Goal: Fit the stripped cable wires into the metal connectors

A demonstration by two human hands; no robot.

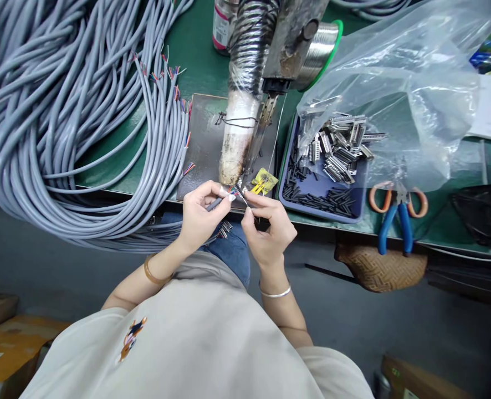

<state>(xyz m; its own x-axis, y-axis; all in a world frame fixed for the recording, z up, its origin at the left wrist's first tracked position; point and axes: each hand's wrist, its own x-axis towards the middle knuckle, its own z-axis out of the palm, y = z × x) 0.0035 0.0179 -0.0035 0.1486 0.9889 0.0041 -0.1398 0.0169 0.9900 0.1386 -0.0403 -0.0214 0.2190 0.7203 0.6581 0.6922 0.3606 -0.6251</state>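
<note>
My left hand [205, 213] pinches the end of a grey cable [214, 204], whose thin coloured wires fan out at my fingertips. My right hand [268, 226] is closed around a small metal connector [240, 191], held against those wires. Both hands meet at the table's front edge, just below the blackened tip of a white-wrapped duct [238, 144]. A soldering tool [267, 113] points down beside the duct. Close to my right fingertips lies a yellow piece [264, 181] on the dark board [206, 130]. Fine detail where wires and connector touch is too small to tell.
Grey cables [54, 111] are heaped at the left. A blue tray [320, 208] right of the board holds metal connectors and short black tubes, partly under a plastic bag [428, 100]. Blue-handled pliers [400, 213] and orange-handled scissors [418, 204] lie farther right. A solder spool [320, 55] stands behind.
</note>
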